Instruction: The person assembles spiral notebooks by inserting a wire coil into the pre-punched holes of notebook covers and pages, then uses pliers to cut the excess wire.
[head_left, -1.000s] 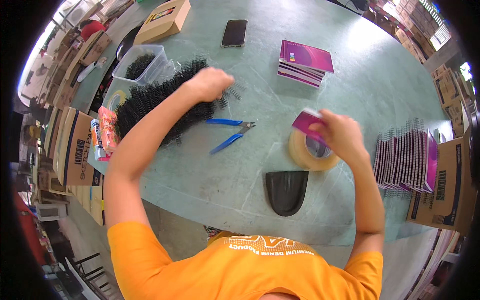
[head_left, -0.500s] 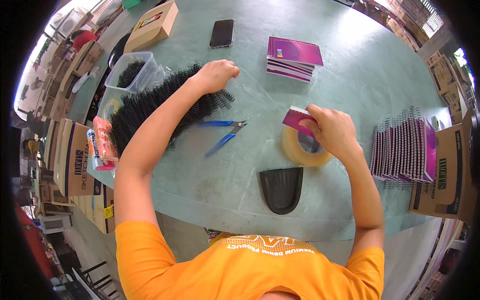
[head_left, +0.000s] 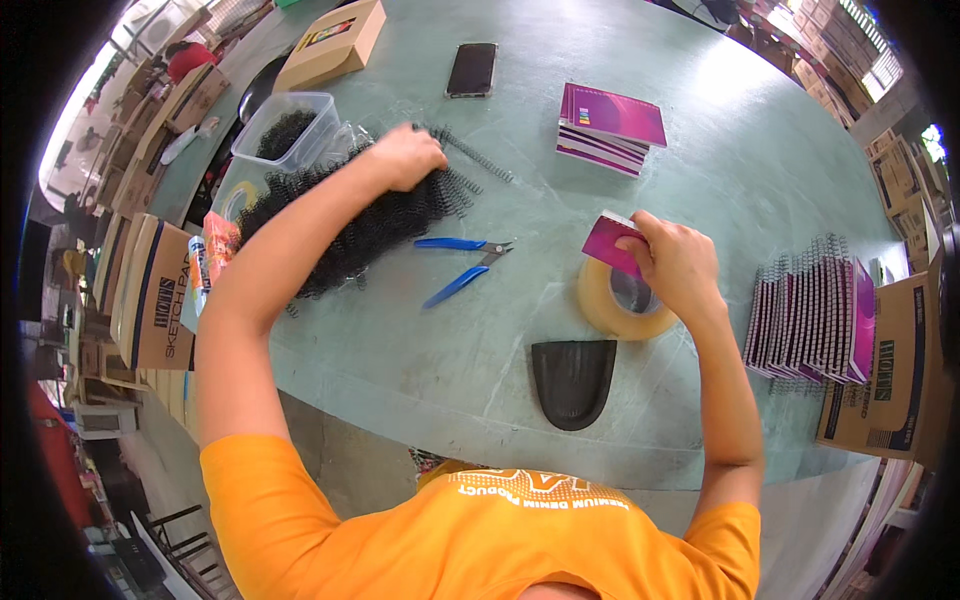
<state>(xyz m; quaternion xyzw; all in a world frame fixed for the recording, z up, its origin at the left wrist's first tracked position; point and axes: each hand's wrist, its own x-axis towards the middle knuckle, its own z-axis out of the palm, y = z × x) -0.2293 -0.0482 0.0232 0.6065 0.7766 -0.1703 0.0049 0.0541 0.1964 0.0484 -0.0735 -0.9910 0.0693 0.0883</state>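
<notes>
My left hand (head_left: pixel 408 158) is closed at the far edge of a pile of black spiral binding coils (head_left: pixel 350 235). A single coil sticks out past its fingers; the fingertips themselves are partly hidden. In my right hand (head_left: pixel 680 262) a small purple notebook (head_left: pixel 612 242) is pinched between thumb and fingers, its white page edges facing away. It is held over a wide roll of clear tape (head_left: pixel 607 315). Blue-handled cutters (head_left: pixel 468 268) lie spread between the two hands. A black U-shaped piece (head_left: pixel 573 385) sits near the table's front edge.
A stack of purple notebooks (head_left: pixel 612 130) stands at the far middle, with a phone (head_left: pixel 471 70) to its left. Coil-bound notebooks (head_left: pixel 805 310) line up beside a cardboard box (head_left: pixel 890 370) on the right. Behind the pile are a clear plastic tub (head_left: pixel 318 130) and a tan box (head_left: pixel 335 50).
My left hand has shifted down into the coil pile, and a coil now reaches out beyond it. My right hand still holds the notebook over the tape. The whole view has shifted slightly.
</notes>
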